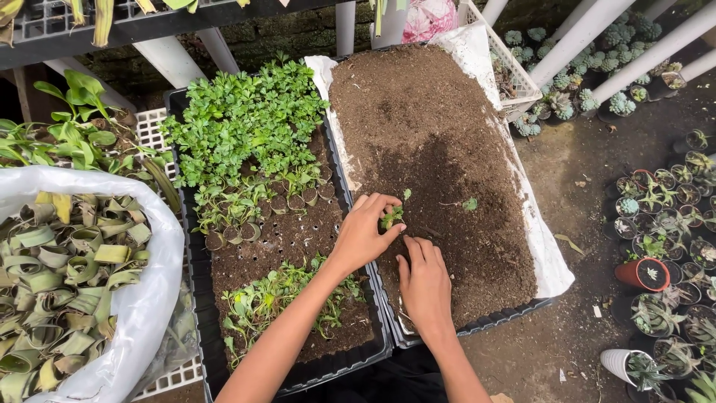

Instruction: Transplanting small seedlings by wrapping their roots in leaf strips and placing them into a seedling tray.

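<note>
Concrete floor (pixel 597 186) carries soil tray (pixel 447 186) w/ white liner; seedling tray (pixel 283 246) just left of it, small succulent pots (pixel 664 224) to its right, white sack (pixel 142 313) far left

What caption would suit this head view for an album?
Left hand pinches a small seedling over a tray of dark soil; right hand presses the soil beside it.

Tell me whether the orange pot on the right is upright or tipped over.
Tipped. The orange pot lies on its side on the ground, its soil-filled mouth facing sideways, while the small pots around it stand upright.
</note>
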